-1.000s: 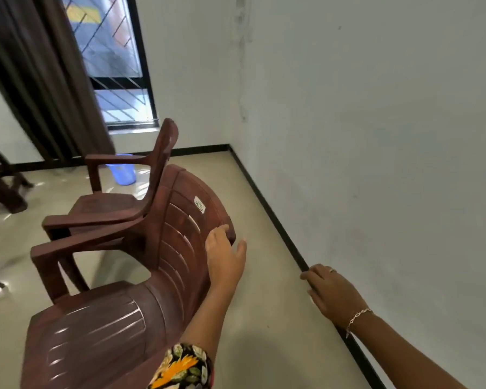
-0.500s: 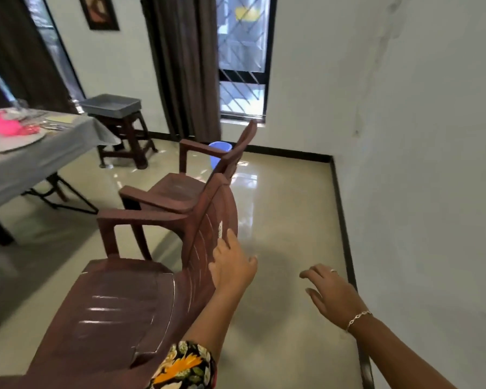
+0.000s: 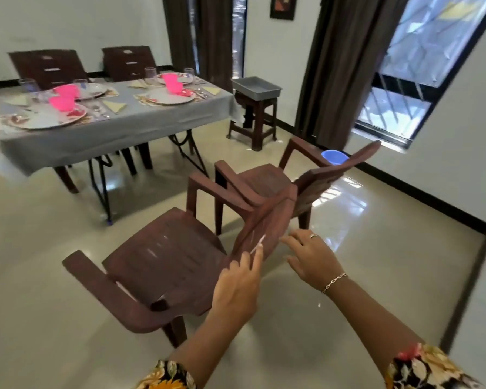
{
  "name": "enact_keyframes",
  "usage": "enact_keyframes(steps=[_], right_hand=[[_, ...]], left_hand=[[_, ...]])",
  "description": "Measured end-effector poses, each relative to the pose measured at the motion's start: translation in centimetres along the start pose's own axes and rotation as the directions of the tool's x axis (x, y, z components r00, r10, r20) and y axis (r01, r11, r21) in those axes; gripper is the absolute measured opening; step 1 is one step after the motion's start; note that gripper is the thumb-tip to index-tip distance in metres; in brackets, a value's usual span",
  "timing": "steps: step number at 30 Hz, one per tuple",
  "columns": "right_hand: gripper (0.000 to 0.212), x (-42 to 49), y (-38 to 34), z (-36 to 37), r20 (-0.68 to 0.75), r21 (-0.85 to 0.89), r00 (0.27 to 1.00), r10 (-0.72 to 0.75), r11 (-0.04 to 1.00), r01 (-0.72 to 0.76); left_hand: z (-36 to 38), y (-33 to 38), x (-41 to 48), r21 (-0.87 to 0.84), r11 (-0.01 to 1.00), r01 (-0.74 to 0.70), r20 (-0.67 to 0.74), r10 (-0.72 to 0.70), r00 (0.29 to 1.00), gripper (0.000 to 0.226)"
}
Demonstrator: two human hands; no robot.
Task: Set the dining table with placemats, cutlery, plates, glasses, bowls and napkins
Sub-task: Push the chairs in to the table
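Two hands (image 3: pixel 236 287) (image 3: pixel 312 261) by chair (image 3: pixel 166 256); sleeves (image 3: pixel 427 366) cropped

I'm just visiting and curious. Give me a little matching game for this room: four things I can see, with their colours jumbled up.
Things:
1. bowl
2. tray
3. basin
4. nearest chair

Colours:
A. brown
B. blue
C. pink
D. grey

Pairs: 1-C, 2-D, 3-B, 4-A

Single head-worn wide-angle view, forward and down, close above near chair (image 3: pixel 166 262), dining table (image 3: pixel 152 119) farther left
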State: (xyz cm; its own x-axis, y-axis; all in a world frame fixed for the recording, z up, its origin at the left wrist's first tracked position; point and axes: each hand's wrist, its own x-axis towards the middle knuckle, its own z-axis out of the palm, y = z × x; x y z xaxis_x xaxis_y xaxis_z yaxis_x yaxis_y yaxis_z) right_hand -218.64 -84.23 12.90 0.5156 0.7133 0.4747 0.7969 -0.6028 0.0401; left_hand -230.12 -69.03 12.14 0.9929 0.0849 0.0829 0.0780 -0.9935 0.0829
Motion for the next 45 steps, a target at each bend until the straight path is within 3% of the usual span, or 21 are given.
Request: enact_keyframes(steps=[4,7,10,13,16,18,28,33,45], right_hand=[[0.050,2.9,2.2,2.3,0.004,0.032,0.966,-0.258,0.966,0.258],[0.043,3.7,3.7,4.0,0.010,0.071,0.939,-0.345,0.937,0.343],[0.049,5.2,5.2,4.8,0.074,0.125,0.912,-0.403,0.911,0.392],[0.041,8.1,6.7,4.8,0.263,0.229,0.839,-0.477,0.875,0.426],[0.035,11.5,7.7,4.7,0.541,0.198,0.676,-0.500,0.857,0.475],[0.032,12.3,8.0,5.3,0.578,0.168,0.635,-0.512,0.837,0.521],[0.026,13.6,9.4,7.0,0.498,0.190,0.642,-0.583,0.796,0.575],[0.026,14.2,6.7,7.3,0.426,0.173,0.685,-0.591,0.797,0.579],[0.024,19.5,1.8,10.3,0.423,0.138,0.727,-0.540,0.832,0.538]], left_hand=[[-0.2,0.1,0.0,-0.080,0.992,0.102,-0.033,-0.105,0.994,0.076],[-1.1,0.1,0.0,-0.169,0.952,0.256,-0.019,-0.263,0.965,0.068],[-0.8,0.1,0.0,-0.159,0.944,0.288,-0.049,-0.299,0.953,0.036],[-1.2,0.8,0.2,-0.061,0.921,0.385,-0.004,-0.386,0.923,0.019],[-1.6,1.3,0.8,0.023,0.871,0.491,0.042,-0.491,0.870,0.020],[-1.7,1.7,1.1,0.091,0.845,0.527,0.056,-0.533,0.844,0.020],[-2.0,0.7,1.7,0.134,0.828,0.544,0.071,-0.556,0.828,0.025],[-2.5,-2.3,1.1,0.131,0.813,0.568,0.059,-0.578,0.814,0.023],[-3.3,-12.3,2.7,0.190,0.802,0.566,0.084,-0.588,0.804,0.024]])
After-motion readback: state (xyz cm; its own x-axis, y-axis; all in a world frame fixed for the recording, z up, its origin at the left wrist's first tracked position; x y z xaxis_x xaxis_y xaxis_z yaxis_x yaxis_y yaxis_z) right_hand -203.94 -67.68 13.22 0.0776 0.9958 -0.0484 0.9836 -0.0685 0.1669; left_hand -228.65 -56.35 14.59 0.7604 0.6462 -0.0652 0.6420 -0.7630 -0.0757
